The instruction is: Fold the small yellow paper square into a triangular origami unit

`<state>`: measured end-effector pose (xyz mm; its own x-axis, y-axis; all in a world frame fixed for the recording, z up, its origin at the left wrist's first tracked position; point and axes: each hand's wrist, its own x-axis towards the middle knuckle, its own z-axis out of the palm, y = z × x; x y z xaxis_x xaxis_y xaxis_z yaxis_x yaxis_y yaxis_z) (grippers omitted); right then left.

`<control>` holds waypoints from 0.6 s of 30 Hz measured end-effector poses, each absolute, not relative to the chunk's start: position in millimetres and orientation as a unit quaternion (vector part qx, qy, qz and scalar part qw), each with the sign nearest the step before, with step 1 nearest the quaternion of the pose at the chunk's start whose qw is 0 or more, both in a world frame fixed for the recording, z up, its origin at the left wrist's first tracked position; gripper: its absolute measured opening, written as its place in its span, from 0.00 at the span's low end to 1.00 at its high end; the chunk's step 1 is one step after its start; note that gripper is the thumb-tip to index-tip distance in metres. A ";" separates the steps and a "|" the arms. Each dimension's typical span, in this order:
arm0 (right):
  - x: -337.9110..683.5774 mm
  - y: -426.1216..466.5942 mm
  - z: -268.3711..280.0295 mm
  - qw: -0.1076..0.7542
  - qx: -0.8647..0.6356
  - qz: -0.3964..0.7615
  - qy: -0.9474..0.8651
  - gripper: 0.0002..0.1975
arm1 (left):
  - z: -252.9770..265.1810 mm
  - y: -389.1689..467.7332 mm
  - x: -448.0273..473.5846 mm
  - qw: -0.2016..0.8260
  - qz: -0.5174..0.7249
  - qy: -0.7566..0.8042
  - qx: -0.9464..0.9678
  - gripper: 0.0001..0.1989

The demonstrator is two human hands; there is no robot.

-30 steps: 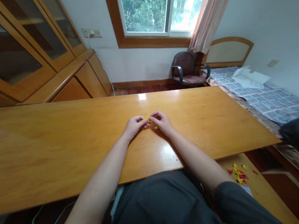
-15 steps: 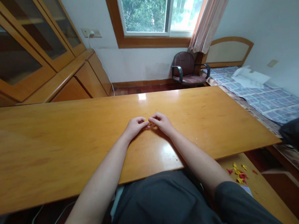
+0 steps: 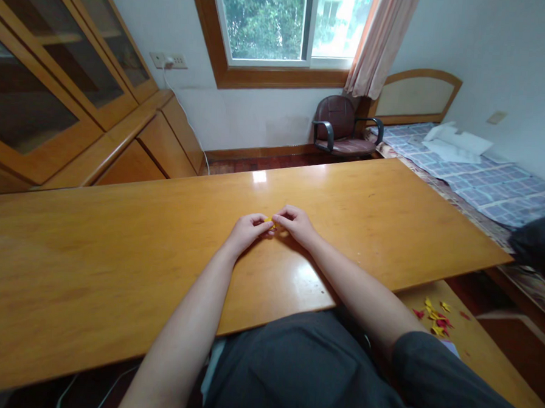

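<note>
A small piece of folded yellow paper (image 3: 270, 221) is pinched between my hands over the middle of the wooden table (image 3: 128, 257). My left hand (image 3: 248, 230) is closed on its left side, thumb on top. My right hand (image 3: 294, 222) pinches the right side with thumb and fingertips. The fingers cover most of the paper, so its folded shape cannot be made out. Both forearms reach in over the table's near edge.
Several small red and yellow folded paper pieces (image 3: 437, 319) lie on a lower wooden surface (image 3: 488, 355) at the right. Behind the table stand a brown armchair (image 3: 338, 125) and a bed (image 3: 484, 178). A glass-fronted cabinet (image 3: 89, 121) stands at the left.
The fingertips have shifted very slightly, and a little more of the yellow paper shows between them. Both hands stay in the same place.
</note>
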<state>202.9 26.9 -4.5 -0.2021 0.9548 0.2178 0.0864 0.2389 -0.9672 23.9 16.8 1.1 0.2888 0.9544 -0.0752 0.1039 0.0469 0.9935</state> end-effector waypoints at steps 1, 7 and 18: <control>202.7 27.3 -5.1 0.476 -0.416 0.459 -0.625 0.13 | 1.6 16.5 24.1 0.560 0.382 0.460 0.574 0.19; 201.9 27.3 -4.4 0.464 -0.407 0.496 -0.611 0.15 | 1.8 15.9 24.1 0.562 0.392 0.465 0.561 0.20; 202.2 27.2 -5.7 0.462 -0.410 0.512 -0.596 0.15 | 1.2 16.9 24.0 0.569 0.390 0.462 0.558 0.19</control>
<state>202.2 27.2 -5.7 -0.2361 0.9628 0.1316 0.0153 0.1390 -0.9902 24.0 16.9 1.2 0.2698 0.9586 -0.0905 0.0709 0.0739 0.9947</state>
